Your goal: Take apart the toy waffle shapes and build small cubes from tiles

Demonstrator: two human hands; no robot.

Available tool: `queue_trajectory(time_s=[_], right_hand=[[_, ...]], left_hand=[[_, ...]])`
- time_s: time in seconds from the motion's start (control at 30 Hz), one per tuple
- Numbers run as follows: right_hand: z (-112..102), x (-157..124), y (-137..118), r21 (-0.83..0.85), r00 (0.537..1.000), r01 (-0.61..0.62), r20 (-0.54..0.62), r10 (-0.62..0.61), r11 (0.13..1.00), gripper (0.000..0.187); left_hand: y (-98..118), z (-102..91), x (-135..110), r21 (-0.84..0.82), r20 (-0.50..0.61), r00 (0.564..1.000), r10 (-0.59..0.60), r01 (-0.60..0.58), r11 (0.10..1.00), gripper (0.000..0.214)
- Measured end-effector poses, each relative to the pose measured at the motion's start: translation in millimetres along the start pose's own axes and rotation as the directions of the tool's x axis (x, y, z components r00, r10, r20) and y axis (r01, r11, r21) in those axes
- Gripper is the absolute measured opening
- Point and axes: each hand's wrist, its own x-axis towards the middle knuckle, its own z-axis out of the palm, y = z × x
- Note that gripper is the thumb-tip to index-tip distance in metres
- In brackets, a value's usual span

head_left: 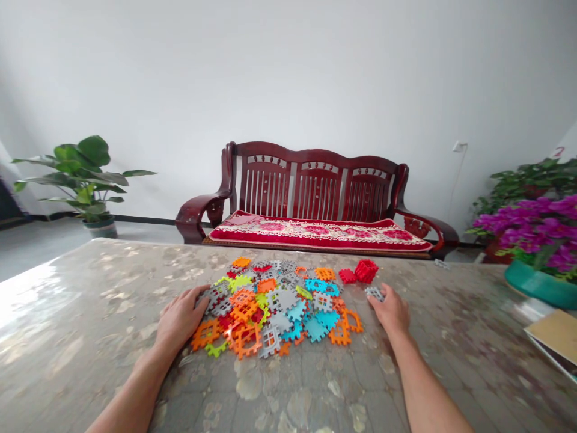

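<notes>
A heap of interlocking plastic building tiles (282, 304) in orange, grey, blue, lime green and red lies on the table in front of me. My left hand (179, 314) rests at the heap's left edge, fingers stretched toward the grey tiles and thumb apart; its fingertips are partly hidden. On the other side, my right hand (391, 307) pinches a small grey tile (374, 293) between thumb and fingers, close to the tabletop. Just beyond it sits a red cube (366, 270) built of tiles, with a flat red tile (347, 276) to its left.
The table (288, 403) has a glossy floral cover. A teal pot (538, 284) with purple flowers (536, 225) and a brown-covered book (556, 334) stand at the right. Another grey piece (440, 263) lies at the far edge. Behind are a wooden bench (318, 180) and a potted plant (90, 174).
</notes>
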Motion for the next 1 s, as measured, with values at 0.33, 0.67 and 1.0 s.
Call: queue_trajectory(time_s=[0.33,0.67,1.0], right_hand=[[5.0,2.9,6.3,0.025,1.000,0.008,0.002,-0.008,1.000,0.052],[2.9,0.4,3.4,-0.009,0.998,0.036,-0.054,-0.036,0.999,0.050],[0.4,-20.6,-33.9,0.297,0.886,0.450,-0.269,-0.378,0.842,0.034]], left_hand=[[2.0,-3.3,0.7,-0.008,0.025,0.999,-0.026,0.026,1.000,0.045],[4.6,-4.7,-1.0,-0.019,0.019,1.000,-0.022,0.022,1.000,0.045],[4.4,-3.3,-0.9,-0.010,-0.014,1.000,-0.013,0.013,1.000,0.043]])
